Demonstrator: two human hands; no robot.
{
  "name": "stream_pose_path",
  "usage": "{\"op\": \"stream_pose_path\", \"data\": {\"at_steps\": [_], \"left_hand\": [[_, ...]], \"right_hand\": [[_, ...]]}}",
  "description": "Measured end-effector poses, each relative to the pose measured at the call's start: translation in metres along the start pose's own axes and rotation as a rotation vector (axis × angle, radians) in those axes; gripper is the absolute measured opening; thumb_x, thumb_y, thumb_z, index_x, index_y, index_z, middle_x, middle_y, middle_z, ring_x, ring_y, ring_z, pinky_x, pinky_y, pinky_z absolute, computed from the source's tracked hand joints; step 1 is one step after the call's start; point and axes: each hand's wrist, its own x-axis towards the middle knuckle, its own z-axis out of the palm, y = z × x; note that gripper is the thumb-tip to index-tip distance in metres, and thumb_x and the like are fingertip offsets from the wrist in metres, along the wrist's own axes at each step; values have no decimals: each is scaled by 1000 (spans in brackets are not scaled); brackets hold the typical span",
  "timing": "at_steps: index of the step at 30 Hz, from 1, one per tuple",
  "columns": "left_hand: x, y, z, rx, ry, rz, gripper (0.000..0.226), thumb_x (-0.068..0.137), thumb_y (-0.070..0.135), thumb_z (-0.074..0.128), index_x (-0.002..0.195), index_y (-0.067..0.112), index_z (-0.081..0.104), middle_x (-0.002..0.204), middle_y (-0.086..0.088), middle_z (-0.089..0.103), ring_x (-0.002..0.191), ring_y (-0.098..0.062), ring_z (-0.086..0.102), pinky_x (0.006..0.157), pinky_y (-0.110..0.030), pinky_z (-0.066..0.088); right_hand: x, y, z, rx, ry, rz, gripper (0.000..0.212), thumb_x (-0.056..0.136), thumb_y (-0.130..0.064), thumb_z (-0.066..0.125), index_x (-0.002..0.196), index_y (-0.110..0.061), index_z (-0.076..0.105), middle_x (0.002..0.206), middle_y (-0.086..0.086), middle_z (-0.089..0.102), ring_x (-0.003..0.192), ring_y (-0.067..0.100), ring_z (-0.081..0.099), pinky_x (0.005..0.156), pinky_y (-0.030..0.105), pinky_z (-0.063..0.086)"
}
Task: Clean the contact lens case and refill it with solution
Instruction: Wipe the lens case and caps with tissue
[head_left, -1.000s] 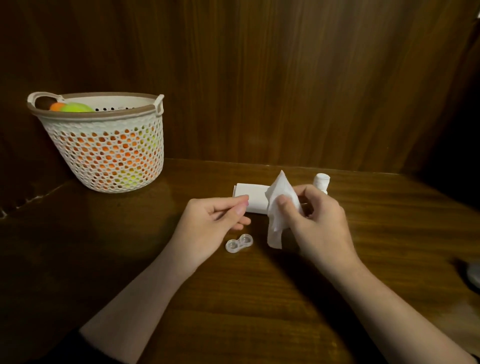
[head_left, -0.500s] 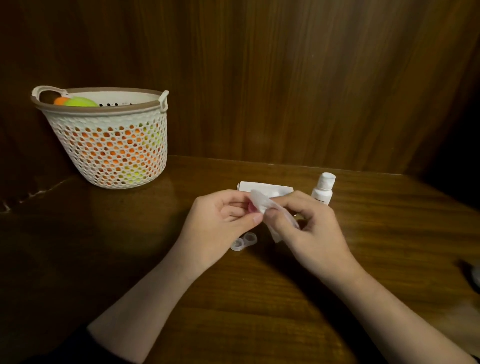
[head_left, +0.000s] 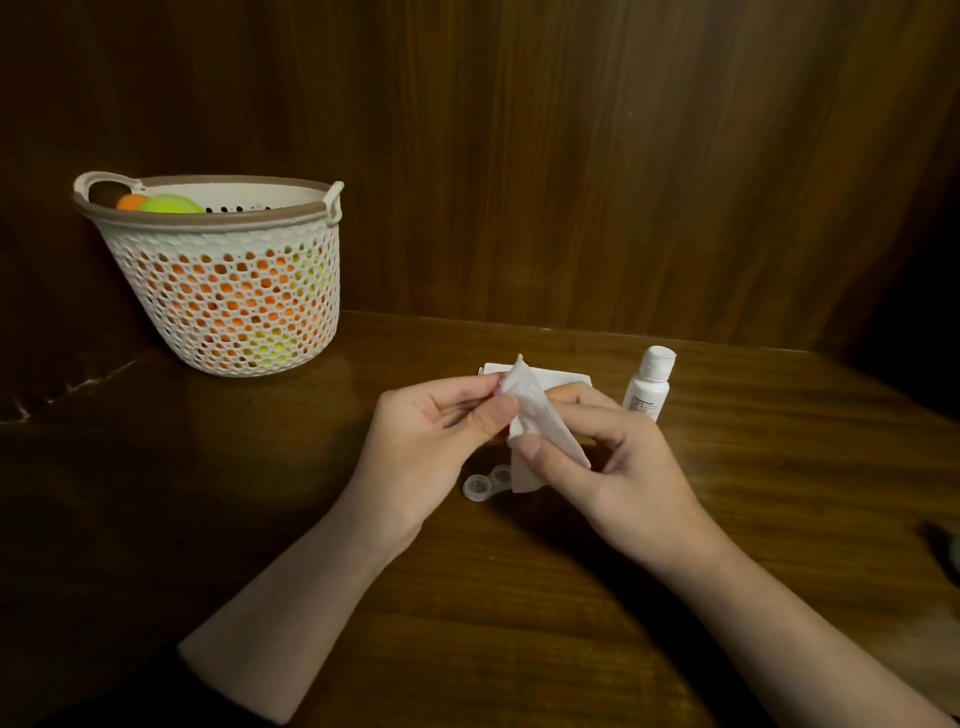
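A clear two-well contact lens case (head_left: 482, 486) lies uncapped on the wooden table, just below my hands. My left hand (head_left: 431, 447) pinches a small pinkish piece, apparently a cap, mostly hidden by a white tissue (head_left: 535, 415). My right hand (head_left: 618, 473) holds that tissue between thumb and fingers and presses it against the piece in my left hand. The tissue's lower corner hangs over the right end of the case. A small white solution bottle (head_left: 649, 384) stands upright behind my right hand, cap on.
A white tissue pack (head_left: 563, 376) lies flat behind my hands, left of the bottle. At the back left stands a white perforated basket (head_left: 228, 291) with orange and green balls. Wooden walls close the back and left. A dark object (head_left: 950, 551) sits at the right edge.
My hands came together: the left rose from above the case and met the tissue in my right hand. The tissue, first hanging loose, now wraps around the small piece in my left fingers.
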Motion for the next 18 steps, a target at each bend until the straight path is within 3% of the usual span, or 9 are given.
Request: {"op": "stream_pose_path", "data": {"at_steps": [4, 8, 13, 16, 18], "left_hand": [[1, 0, -1, -44, -41, -46, 57, 79, 46, 76, 130, 23, 75, 128, 3, 78, 123, -13, 72, 104, -48, 59], [-1, 1, -1, -121, -122, -74, 49, 92, 38, 71, 134, 12, 73, 132, -4, 76, 129, -21, 69, 112, -52, 53], [-1, -2, 0, -150, -159, -77, 43, 97, 34, 69, 133, 12, 74, 129, -10, 77, 123, -26, 72, 109, -50, 54], [0, -1, 2, -173, -120, -81, 39, 91, 37, 72, 125, 19, 79, 119, -11, 80, 106, -21, 74, 100, -40, 59], [0, -1, 2, -177, -123, -88, 36, 90, 40, 73, 121, 23, 81, 117, -14, 80, 108, -27, 75, 98, -37, 60]], "right_hand": [[-1, -3, 0, 76, 5, 4, 11, 97, -21, 76, 102, -22, 86, 108, -7, 74, 113, 17, 67, 93, 22, 52], [0, -4, 0, 96, 68, -16, 9, 95, -26, 77, 93, -22, 85, 102, -3, 77, 105, 21, 70, 86, 25, 56], [1, 0, -5, -39, 116, -24, 9, 95, -22, 79, 99, -24, 86, 101, -9, 77, 104, 18, 70, 84, 26, 57], [1, 2, -9, -162, 146, -50, 14, 92, -18, 82, 103, -26, 87, 100, -13, 76, 103, 16, 71, 84, 31, 57], [1, 1, -9, -205, 143, -48, 11, 92, -20, 84, 101, -26, 86, 99, -13, 75, 102, 15, 70, 82, 34, 58]]}}
